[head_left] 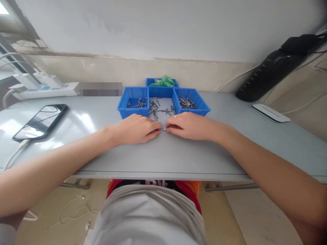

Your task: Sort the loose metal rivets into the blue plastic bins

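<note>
Over the grey table, my left hand [139, 128] and my right hand [190, 126] nearly meet, fingertips pinched. Between them shows a small thin metal piece that looks like a blind rivet [164, 129], with each hand closed on one end. Just beyond my fingers, several loose rivets [154, 110] lie scattered on the table. A blue bin [134, 111] beyond my left hand holds several rivets, and another blue bin [195, 110] beyond my right hand holds a denser pile. My fingers hide most of the held piece.
Behind stands a third blue bin [160, 92] with green plastic [164, 81] in it. At left are a phone [42, 122] on a cable and a power strip [70, 89]. A black bottle [273, 69] and a white flat device [271, 113] are at right. The table's front edge [163, 176] is near my body.
</note>
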Tool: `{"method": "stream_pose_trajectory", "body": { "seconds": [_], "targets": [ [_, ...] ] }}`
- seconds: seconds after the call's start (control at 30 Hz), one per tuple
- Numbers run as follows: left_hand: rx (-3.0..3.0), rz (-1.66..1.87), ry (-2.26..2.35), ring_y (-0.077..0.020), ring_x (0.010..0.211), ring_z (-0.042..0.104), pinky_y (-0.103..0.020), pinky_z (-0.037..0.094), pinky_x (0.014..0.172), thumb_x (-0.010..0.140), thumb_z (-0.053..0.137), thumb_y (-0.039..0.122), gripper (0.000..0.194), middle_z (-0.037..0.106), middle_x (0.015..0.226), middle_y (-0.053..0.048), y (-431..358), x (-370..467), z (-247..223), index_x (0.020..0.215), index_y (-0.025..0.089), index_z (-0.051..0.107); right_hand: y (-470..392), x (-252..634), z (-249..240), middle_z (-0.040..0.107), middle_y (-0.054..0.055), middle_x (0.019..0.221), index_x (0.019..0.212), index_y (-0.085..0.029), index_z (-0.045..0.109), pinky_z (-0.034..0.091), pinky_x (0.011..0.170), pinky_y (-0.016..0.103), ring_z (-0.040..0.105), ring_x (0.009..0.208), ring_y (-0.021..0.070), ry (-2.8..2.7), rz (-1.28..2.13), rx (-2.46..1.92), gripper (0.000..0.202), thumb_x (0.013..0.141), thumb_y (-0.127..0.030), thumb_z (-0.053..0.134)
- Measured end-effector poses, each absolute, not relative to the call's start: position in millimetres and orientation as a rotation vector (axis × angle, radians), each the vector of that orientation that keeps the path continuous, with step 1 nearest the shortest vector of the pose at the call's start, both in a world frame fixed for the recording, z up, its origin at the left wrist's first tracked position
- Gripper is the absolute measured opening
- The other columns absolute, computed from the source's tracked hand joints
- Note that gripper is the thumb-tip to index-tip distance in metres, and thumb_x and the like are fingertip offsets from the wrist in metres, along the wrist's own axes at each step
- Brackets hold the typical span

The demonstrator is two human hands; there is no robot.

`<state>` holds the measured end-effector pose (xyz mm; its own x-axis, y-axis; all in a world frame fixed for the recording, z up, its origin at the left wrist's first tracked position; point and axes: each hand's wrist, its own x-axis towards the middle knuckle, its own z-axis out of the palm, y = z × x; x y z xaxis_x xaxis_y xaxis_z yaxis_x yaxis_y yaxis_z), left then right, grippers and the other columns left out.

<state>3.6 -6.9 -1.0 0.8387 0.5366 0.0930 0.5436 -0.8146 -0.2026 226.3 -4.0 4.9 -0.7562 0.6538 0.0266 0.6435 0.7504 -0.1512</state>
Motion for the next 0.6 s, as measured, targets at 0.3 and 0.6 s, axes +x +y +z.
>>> {"method": "stream_pose_trajectory", "body": {
  "seconds": [0.3,0.6],
  "targets": [
    [-2.789,-0.043,-0.827,-0.0140,0.062,0.060,-0.023,0.032,0.050,0.094,0.036,0.033,0.027,0.065,0.074,-0.003,-7.7,4.0,-0.7,0.094,0.019,0.059,-3.6,226.6,4.5,0.061,0.003,0.077,0.081,-0.020,0.056,0.033,0.059,0.026,0.053,0.069,0.0148,-2.866,0.214,-1.077,0.023,0.091,-0.033,0.039],
    [-2.784,-0.036,-0.822,-0.0144,0.062,0.060,-0.023,0.032,0.049,0.095,0.035,0.034,0.027,0.065,0.075,-0.002,-6.9,3.8,-1.6,0.094,0.020,0.058,-4.0,226.5,5.0,0.061,0.002,0.075,0.080,-0.021,0.056,0.032,0.058,0.026,0.052,0.068,0.0150,-2.858,0.238,-1.098,0.023,0.090,-0.034,0.040]
  ]
}}
